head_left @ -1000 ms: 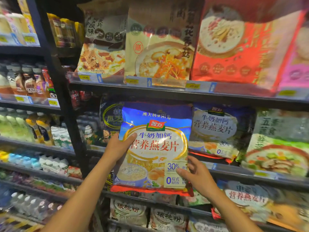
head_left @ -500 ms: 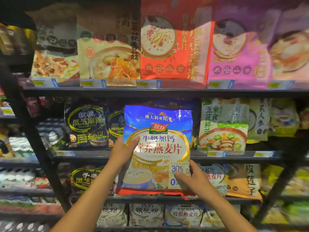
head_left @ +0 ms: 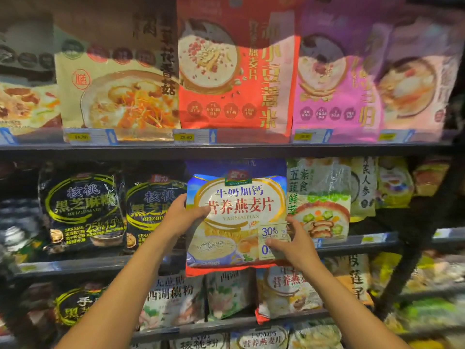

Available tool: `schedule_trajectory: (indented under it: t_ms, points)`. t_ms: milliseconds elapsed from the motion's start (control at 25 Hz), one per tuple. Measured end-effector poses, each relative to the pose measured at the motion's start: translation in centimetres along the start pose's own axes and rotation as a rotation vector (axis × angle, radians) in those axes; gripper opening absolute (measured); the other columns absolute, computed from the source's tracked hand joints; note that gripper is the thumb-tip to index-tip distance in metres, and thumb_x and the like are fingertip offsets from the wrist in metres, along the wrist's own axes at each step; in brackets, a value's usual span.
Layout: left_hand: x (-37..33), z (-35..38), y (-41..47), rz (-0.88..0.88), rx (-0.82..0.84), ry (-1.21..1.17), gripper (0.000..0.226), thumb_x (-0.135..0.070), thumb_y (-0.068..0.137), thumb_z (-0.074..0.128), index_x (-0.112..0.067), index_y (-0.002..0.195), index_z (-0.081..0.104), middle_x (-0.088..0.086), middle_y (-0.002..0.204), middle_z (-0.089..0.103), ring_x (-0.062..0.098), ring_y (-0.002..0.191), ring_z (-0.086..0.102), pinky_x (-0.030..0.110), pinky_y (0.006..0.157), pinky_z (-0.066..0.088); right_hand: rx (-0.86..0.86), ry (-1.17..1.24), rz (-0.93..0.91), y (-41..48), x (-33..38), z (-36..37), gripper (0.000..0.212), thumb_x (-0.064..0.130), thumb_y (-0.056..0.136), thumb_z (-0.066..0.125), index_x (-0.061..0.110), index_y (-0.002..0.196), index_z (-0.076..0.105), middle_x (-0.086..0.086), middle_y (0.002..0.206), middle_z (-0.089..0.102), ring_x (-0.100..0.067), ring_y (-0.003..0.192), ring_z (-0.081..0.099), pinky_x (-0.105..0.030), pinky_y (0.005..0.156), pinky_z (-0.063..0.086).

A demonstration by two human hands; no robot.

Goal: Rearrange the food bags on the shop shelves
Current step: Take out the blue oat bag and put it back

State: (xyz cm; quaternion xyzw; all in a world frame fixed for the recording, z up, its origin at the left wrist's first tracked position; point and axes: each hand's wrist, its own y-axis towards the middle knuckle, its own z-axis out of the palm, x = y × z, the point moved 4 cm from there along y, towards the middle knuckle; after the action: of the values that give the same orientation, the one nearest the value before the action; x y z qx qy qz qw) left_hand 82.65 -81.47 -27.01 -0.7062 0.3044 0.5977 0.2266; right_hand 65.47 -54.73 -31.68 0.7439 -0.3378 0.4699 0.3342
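A blue and white oatmeal bag (head_left: 236,215) with red lettering stands upright in front of the middle shelf (head_left: 88,264), its top reaching into the gap between a black sesame bag (head_left: 148,210) and a green vegetable-cereal bag (head_left: 318,197). My left hand (head_left: 185,215) grips its left edge with the thumb across the front. My right hand (head_left: 294,244) holds the lower right corner, fingers curled round the edge. The bag's red bottom seam hangs below the shelf's front lip.
Another black sesame bag (head_left: 80,210) stands at the far left of the middle shelf. The shelf above carries beige (head_left: 118,91), red (head_left: 236,71) and pink (head_left: 334,84) cereal bags behind price tags. More bags fill the lower shelves (head_left: 226,321).
The bag has moved up and in towards the middle shelf, its top now under the upper shelf. Both hands kept their hold. The view has shifted right and closer.
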Motion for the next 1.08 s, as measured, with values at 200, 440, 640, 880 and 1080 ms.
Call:
schedule_trajectory:
  t_ms: [200, 440, 640, 880, 1080]
  points:
    - [-0.3, 0.5, 2.7, 0.023, 0.014, 0.070, 0.039, -0.021, 0.084, 0.086, -0.020, 0.115, 0.061, 0.000, 0.109, 0.074, 0.017, 0.097, 0.072, 0.034, 0.080, 0.059, -0.091, -0.083, -0.034, 3.3, -0.2, 0.9, 0.084, 0.019, 0.077, 0.090, 0.010, 0.148, 0.046, -0.001, 0.135, 0.056, -0.018, 0.123, 0.052, -0.034, 0.100, 0.045]
    - [-1.0, 0.6, 5.3, 0.061, -0.060, 0.009, 0.021, -0.027, 0.083, 0.085, -0.019, 0.094, 0.069, 0.020, 0.104, 0.078, 0.032, 0.092, 0.077, 0.053, 0.088, 0.060, -0.150, -0.062, -0.067, 6.4, -0.1, 1.5, 0.088, 0.029, 0.077, 0.090, 0.013, 0.150, 0.046, 0.000, 0.143, 0.056, -0.022, 0.135, 0.052, -0.039, 0.108, 0.046]
    - [-0.7, 1.2, 7.1, -0.015, -0.125, 0.055, 0.024, -0.024, 0.086, 0.082, -0.016, 0.076, 0.061, 0.029, 0.099, 0.074, 0.034, 0.084, 0.071, 0.044, 0.073, 0.055, -0.234, -0.118, -0.091, 8.0, -0.4, 0.9, 0.083, 0.041, 0.071, 0.092, 0.023, 0.142, 0.053, 0.003, 0.132, 0.065, -0.018, 0.121, 0.061, -0.044, 0.102, 0.053]
    - [-0.7, 1.5, 7.4, 0.025, -0.096, 0.155, 0.039, -0.040, 0.074, 0.083, -0.020, 0.101, 0.064, 0.018, 0.096, 0.077, 0.040, 0.093, 0.074, 0.058, 0.084, 0.059, -0.276, -0.234, -0.065, 8.0, -1.8, 1.6, 0.085, 0.044, 0.074, 0.089, 0.017, 0.144, 0.049, -0.003, 0.132, 0.062, -0.023, 0.121, 0.058, -0.042, 0.099, 0.052]
    - [0.1, 1.8, 7.1, 0.056, -0.113, 0.193, 0.039, -0.054, 0.067, 0.082, -0.026, 0.078, 0.057, 0.027, 0.103, 0.075, 0.044, 0.096, 0.073, 0.062, 0.082, 0.059, -0.288, -0.265, -0.032, 7.9, -2.9, 2.1, 0.086, 0.042, 0.074, 0.090, 0.015, 0.144, 0.049, -0.003, 0.133, 0.059, -0.025, 0.122, 0.057, -0.045, 0.100, 0.052]
